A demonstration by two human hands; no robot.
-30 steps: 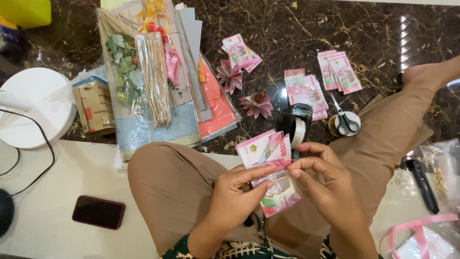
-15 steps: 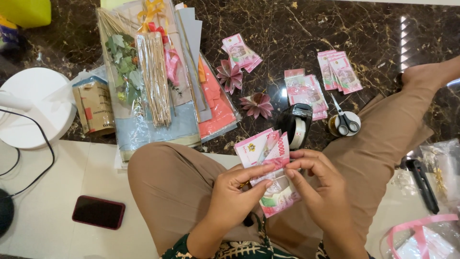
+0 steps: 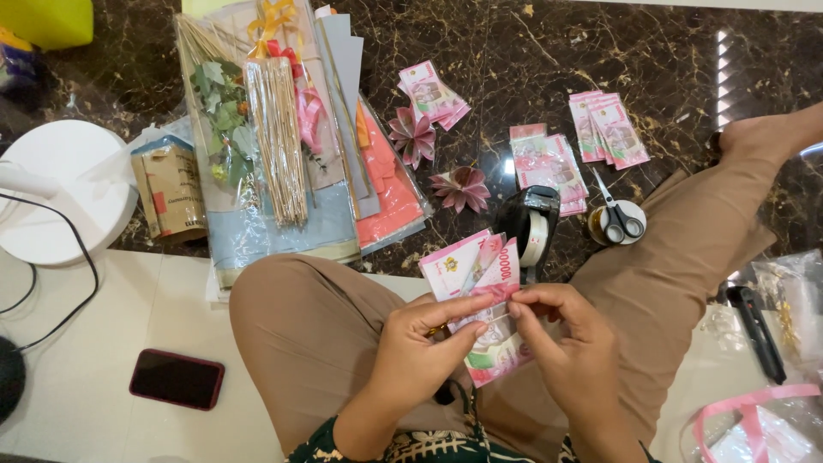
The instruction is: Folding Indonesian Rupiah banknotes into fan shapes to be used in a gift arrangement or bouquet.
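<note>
Risks first. The notes (image 3: 477,283) are pinched only at their middle, over the lap; the upper ends fan loose toward the floor's dark marble. If either pinch slackens, I judge the fan would splay or a note would slide out and the pleat would be lost. The paper looks thin, so a hard tug between the two hands could crease it off-line or tear it at the fold. The tape dispenser (image 3: 531,225) sits on the floor just beyond the knees, touching distance from the fan; a forward sweep of a hand could knock it into the scissors (image 3: 619,214) on the tape roll beside it.

Left hand (image 3: 426,343): fingers curled closed, thumb and forefinger (image 3: 463,306) pressed along the notes' middle fold, gripping them.

Right hand (image 3: 573,347): fingers bent in, thumb and forefinger tips nipped shut on the fold right beside the left fingertips; other fingers loosely tucked, holding nothing I can see.

Lower half of the notes hangs below the hands, partly hidden.

Two folded flowers (image 3: 437,159) lie on the floor past the dispenser, flat note stacks (image 3: 570,146) toward the far right. Phone (image 3: 177,378) on the pale floor near the left knee, well apart.
</note>
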